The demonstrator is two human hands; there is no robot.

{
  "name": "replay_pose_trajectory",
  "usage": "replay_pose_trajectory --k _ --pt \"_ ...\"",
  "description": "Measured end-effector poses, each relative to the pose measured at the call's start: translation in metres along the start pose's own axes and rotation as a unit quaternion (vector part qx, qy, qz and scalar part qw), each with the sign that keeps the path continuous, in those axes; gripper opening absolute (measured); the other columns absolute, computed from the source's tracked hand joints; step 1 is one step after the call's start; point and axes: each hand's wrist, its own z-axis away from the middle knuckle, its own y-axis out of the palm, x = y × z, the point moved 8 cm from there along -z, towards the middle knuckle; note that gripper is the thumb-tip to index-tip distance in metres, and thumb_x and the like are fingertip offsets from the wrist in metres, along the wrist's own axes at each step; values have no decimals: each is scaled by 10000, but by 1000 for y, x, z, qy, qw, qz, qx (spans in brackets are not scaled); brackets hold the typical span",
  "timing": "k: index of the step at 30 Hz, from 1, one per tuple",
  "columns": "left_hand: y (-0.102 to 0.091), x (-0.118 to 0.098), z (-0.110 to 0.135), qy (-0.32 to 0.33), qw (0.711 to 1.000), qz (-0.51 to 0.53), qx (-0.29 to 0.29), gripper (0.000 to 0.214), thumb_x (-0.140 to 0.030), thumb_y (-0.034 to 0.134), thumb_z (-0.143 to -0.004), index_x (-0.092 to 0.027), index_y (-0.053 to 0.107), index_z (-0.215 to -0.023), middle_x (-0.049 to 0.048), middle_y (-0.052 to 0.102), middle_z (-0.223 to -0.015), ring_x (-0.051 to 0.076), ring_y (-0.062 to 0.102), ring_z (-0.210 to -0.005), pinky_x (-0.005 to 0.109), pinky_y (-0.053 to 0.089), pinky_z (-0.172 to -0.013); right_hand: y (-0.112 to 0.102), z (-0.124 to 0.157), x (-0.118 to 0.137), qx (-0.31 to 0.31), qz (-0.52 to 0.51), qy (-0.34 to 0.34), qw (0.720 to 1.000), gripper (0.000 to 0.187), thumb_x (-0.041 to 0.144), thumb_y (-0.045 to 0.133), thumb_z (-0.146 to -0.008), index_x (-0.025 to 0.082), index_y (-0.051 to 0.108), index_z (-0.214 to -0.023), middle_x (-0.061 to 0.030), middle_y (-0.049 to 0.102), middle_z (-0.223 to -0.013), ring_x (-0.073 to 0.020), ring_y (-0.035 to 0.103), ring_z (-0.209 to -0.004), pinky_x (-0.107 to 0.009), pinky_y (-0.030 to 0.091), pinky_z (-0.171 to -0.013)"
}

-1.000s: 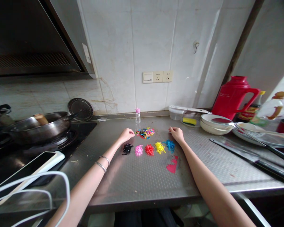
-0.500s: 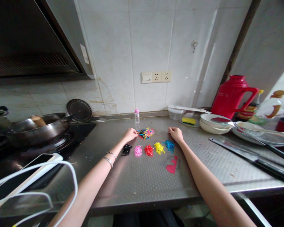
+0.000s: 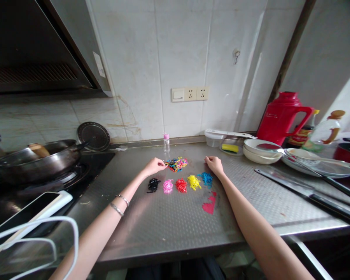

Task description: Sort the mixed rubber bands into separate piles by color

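Note:
A mixed heap of small coloured rubber bands lies on the steel counter. In front of it sit separate little piles: black, pink, red, yellow and blue. My left hand is curled, its fingertips pinched at the left edge of the mixed heap. My right hand rests curled on the counter just right of the heap, beside the blue pile. What either hand holds is too small to see.
A small pink-capped bottle stands behind the heap. A pan sits on the stove at left, with a phone and white cable near it. At right are a red jug, bowls, plates and a sponge.
My left hand has reached a little further right into the edge of the mixed heap. The right hand has stayed in place. The camera view has shifted slightly.

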Motion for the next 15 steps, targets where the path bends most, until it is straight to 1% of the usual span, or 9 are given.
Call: replay_pose_trajectory --k 3,7,9,10,12,15 --pt "2 -9 17 6 997 43 63 264 -326 592 -656 -100 691 -748 53 651 -669 124 534 -597 222 376 -581 0 1 1 4 10 2 1000 398 423 379 -769 169 685 -755 -79 659 -725 -171 587 -695 -213 372 -574" --pt "15 -19 35 12 986 64 153 252 -323 615 -636 -109 690 -747 39 641 -664 112 516 -591 207 362 -570 -1 3 4 5 21 1 1000 395 416 379 -775 172 688 -762 -81 660 -723 -172 591 -701 -214 375 -576" --pt "22 -23 40 19 981 59 186 259 -325 625 -627 -116 688 -765 25 624 -640 102 496 -572 200 346 -553 -2 3 4 5 23 2 1000 391 411 381 -776 172 690 -768 -81 661 -722 -172 593 -704 -213 378 -580" --pt "24 -24 42 18 979 55 194 276 -330 630 -622 -120 685 -792 14 609 -620 96 481 -556 197 334 -538 -1 3 5 6 24 2 1000 389 407 381 -777 173 691 -770 -82 662 -724 -172 594 -708 -213 379 -583" --pt "23 -25 43 9 980 50 191 333 -340 638 -613 -125 671 -865 -7 575 -587 85 448 -524 193 308 -510 -1 3 5 8 27 0 1000 384 405 382 -778 175 690 -776 -82 665 -735 -173 596 -718 -213 379 -585" --pt "11 -21 40 -8 987 47 152 386 -345 629 -621 -122 644 -935 -30 525 -550 75 402 -492 194 282 -492 0 4 7 15 38 -4 999 378 406 385 -779 181 688 -793 -81 667 -755 -175 595 -729 -217 379 -588"
